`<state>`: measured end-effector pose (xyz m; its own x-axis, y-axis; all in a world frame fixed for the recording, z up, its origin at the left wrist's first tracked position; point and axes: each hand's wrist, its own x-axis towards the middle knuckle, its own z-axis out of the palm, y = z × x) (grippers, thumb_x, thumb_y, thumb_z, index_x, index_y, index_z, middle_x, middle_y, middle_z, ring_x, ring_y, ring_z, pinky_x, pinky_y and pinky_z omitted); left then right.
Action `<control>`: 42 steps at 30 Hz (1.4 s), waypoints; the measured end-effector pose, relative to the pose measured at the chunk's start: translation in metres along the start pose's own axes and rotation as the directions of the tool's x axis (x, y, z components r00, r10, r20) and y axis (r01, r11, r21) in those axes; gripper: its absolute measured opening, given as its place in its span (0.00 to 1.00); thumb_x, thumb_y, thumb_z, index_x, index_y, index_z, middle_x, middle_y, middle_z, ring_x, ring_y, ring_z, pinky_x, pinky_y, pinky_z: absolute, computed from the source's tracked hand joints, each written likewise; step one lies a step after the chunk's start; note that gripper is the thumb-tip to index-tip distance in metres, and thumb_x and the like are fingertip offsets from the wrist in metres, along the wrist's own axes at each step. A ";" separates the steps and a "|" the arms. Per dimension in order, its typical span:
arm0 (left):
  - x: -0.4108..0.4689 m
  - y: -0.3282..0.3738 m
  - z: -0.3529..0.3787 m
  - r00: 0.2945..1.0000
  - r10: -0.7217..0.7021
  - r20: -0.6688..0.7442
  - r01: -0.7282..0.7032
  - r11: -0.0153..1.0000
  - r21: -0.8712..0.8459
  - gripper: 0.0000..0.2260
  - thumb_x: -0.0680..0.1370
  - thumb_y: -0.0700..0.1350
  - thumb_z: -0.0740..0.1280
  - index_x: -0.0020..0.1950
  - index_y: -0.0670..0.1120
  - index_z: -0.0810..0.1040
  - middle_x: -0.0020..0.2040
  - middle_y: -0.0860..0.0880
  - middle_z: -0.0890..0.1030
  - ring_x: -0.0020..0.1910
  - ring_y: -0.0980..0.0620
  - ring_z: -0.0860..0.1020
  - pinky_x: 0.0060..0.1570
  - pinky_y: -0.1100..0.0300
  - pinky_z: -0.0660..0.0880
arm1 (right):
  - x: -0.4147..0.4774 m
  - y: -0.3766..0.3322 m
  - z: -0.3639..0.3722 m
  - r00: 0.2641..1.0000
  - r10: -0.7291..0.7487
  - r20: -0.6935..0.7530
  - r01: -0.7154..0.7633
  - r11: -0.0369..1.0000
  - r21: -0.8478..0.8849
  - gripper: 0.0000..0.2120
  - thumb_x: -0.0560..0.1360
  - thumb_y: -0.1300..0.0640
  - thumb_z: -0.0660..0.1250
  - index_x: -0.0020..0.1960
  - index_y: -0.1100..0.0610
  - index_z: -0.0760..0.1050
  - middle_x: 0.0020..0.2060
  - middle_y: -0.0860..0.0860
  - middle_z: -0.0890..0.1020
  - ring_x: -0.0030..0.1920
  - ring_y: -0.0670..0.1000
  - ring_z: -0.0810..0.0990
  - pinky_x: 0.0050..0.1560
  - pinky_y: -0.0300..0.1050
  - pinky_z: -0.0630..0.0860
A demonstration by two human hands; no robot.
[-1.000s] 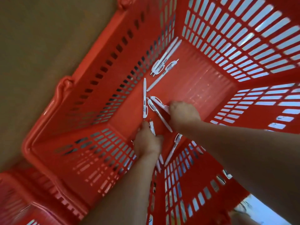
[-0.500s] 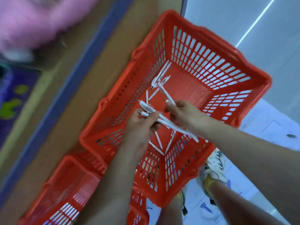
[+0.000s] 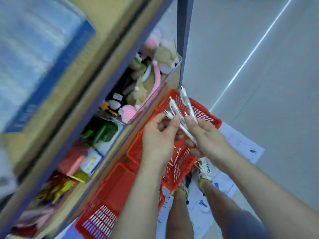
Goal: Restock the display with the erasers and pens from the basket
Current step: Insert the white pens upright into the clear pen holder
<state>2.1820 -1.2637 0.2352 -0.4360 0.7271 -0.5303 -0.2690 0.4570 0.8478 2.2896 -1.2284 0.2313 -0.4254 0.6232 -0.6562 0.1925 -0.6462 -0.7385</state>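
Several white pens [image 3: 177,112] fan upward from between my two hands, held above the red basket [image 3: 205,114] on the floor. My left hand [image 3: 158,137] pinches the pens with thumb and forefinger. My right hand [image 3: 205,137] closes around their lower ends. A few more white pens [image 3: 177,155] lie on the basket's floor below my hands. No erasers are visible.
A wooden display shelf [image 3: 96,69] with a blue-grey frame rises on the left, its bins holding plush toys [image 3: 148,73] and small packaged goods [image 3: 101,130]. A second red basket [image 3: 110,202] sits nearer. My legs and shoes [image 3: 205,169] stand on printed floor paper at the right.
Both hands rose out of the basket with a bundle of pens. The view lifted from inside the basket to take in the shelf on the left.
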 end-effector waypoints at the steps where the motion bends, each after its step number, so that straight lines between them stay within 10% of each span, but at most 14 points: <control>1: -0.012 0.024 0.002 0.999 0.021 -0.049 -0.023 0.999 -0.025 0.02 0.76 0.37 0.68 0.43 0.42 0.78 0.32 0.47 0.79 0.29 0.54 0.76 0.28 0.64 0.75 | -0.015 -0.020 0.003 1.000 -0.020 -0.016 0.020 1.000 0.000 0.16 0.81 0.47 0.54 0.42 0.56 0.70 0.24 0.52 0.68 0.20 0.46 0.63 0.20 0.32 0.60; 7: -0.079 0.144 0.005 0.946 0.128 -0.299 -0.159 0.984 -0.082 0.10 0.71 0.38 0.73 0.40 0.45 0.72 0.23 0.52 0.74 0.19 0.56 0.71 0.20 0.65 0.71 | -0.094 -0.120 0.015 0.980 -0.193 0.036 0.194 0.981 -0.027 0.14 0.81 0.50 0.56 0.43 0.58 0.68 0.26 0.52 0.65 0.21 0.43 0.62 0.20 0.33 0.59; 17: -0.175 0.263 -0.066 0.950 0.231 -0.210 -0.262 0.956 -0.134 0.04 0.77 0.38 0.65 0.48 0.41 0.80 0.36 0.45 0.82 0.33 0.52 0.81 0.34 0.64 0.78 | -0.153 -0.220 0.075 0.922 -0.298 0.249 0.335 0.935 -0.121 0.16 0.80 0.50 0.55 0.43 0.63 0.67 0.24 0.51 0.62 0.20 0.44 0.59 0.19 0.34 0.57; 23: -0.226 0.285 -0.146 0.890 0.330 -0.314 -0.329 0.943 0.058 0.06 0.75 0.33 0.67 0.45 0.42 0.81 0.30 0.47 0.81 0.30 0.52 0.79 0.33 0.62 0.78 | -0.177 -0.233 0.137 0.894 -0.250 0.373 0.306 0.947 -0.099 0.18 0.81 0.51 0.56 0.35 0.59 0.68 0.21 0.48 0.64 0.20 0.45 0.58 0.20 0.33 0.55; 30: -0.249 0.291 -0.250 0.656 0.441 -0.613 -0.331 0.897 0.292 0.09 0.77 0.36 0.65 0.42 0.48 0.81 0.28 0.50 0.81 0.31 0.52 0.80 0.36 0.63 0.79 | -0.168 -0.220 0.192 0.885 -0.138 0.446 0.209 0.971 -0.114 0.13 0.81 0.52 0.56 0.44 0.59 0.70 0.29 0.55 0.64 0.21 0.46 0.59 0.20 0.34 0.55; 42: -0.205 0.254 -0.277 0.730 0.536 -0.424 -0.125 0.714 0.688 0.04 0.75 0.41 0.69 0.47 0.47 0.83 0.37 0.51 0.82 0.37 0.50 0.80 0.43 0.50 0.78 | -0.147 -0.197 0.221 0.922 -0.084 0.378 0.137 0.984 -0.117 0.10 0.81 0.53 0.57 0.46 0.56 0.73 0.27 0.53 0.70 0.19 0.47 0.63 0.21 0.34 0.58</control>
<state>1.9648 -1.4381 0.5605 -0.8263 0.5590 0.0687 0.4536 0.5883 0.6694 2.1191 -1.2896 0.5073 -0.7428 0.4621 -0.4845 0.2340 -0.4988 -0.8345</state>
